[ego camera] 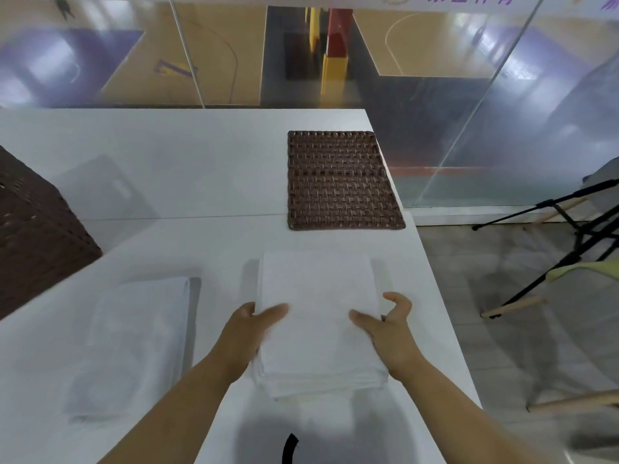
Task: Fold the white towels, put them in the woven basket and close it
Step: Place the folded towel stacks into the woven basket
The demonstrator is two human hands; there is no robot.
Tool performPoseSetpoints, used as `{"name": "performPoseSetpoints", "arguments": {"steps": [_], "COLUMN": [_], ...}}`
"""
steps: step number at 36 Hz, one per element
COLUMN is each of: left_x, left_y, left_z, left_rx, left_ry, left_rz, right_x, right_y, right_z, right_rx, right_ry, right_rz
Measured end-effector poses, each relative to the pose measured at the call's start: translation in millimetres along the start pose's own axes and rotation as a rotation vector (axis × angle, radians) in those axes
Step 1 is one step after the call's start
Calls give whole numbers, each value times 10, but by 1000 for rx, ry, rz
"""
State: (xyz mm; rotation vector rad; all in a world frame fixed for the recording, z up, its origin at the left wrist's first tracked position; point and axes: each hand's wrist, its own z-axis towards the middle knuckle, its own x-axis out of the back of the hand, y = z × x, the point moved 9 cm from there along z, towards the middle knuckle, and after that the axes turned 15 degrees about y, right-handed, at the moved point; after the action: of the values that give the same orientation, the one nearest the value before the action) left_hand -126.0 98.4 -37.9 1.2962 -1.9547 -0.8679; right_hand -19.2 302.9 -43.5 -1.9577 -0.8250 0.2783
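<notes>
Table (pixel 167 169), white, fills most of the frame from the left edge to right of centre. Dark woven basket (pixel 33 236) stands on it at the left edge, only partly in view. Folded towel (pixel 318 296) lies in the lower centre, its layered edges showing at the near end. Second towel (pixel 134 343), also folded, lies flat at the lower left, apart from the first. Brown woven lid (pixel 341 182) lies flat above centre, near the table's right edge and just beyond the towel.

Left hand (pixel 248 329) grips the towel's left side, with the thumb stretched across the top and the fingers hidden behind the edge. Right hand (pixel 388 326) grips the right side, thumb flat on top and fingers curled round the edge, one hooked finger raised clear of the cloth.
</notes>
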Motion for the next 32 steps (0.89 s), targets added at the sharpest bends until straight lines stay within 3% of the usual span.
{"name": "performPoseSetpoints", "arguments": {"steps": [7,13,20,32], "left_x": [-186,-94,-146,679], "left_y": [75,-90,210,1131], "left_z": [-120,-80,-278,-473], "left_rx": [17,36,-289,-548], "left_ry": [-218,8,-76,28], "left_rz": [-140,-53,103,37], "right_x": [68,135,124,-600], "right_y": [-229,-100,-227,-1301], "right_z": [-55,-1,-50,-563], "right_rx": [147,284,327,735], "right_ry": [-17,6,21,-66], "right_rz": [-31,-293,-294,-217]}}
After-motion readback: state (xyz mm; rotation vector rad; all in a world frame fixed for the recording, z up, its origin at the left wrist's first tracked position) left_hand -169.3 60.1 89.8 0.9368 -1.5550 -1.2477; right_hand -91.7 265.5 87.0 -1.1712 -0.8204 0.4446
